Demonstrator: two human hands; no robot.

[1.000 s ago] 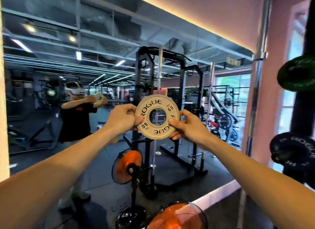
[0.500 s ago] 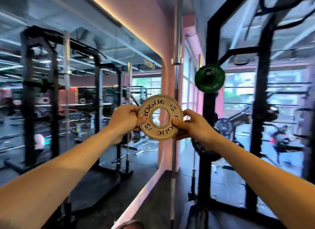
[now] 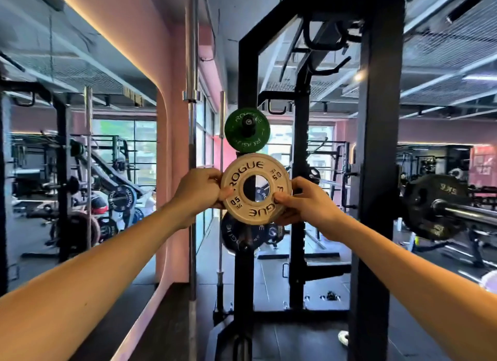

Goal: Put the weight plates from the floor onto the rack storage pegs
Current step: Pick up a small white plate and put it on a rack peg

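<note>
Plate [image 3: 256,189] upright between hands: left [image 3: 198,190], right [image 3: 309,202] pinching rim.

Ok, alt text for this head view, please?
Both hands, left and right, hold a tan Rogue plate upright before a black rack upright. A green plate sits on a peg above it, a dark plate below.

Both arms stretched out straight ahead – left hand [image 3: 200,189] pinching at 9 o'clock, right hand [image 3: 312,202] at 3 o'clock, thumbs in front, fingers curled behind.
</note>
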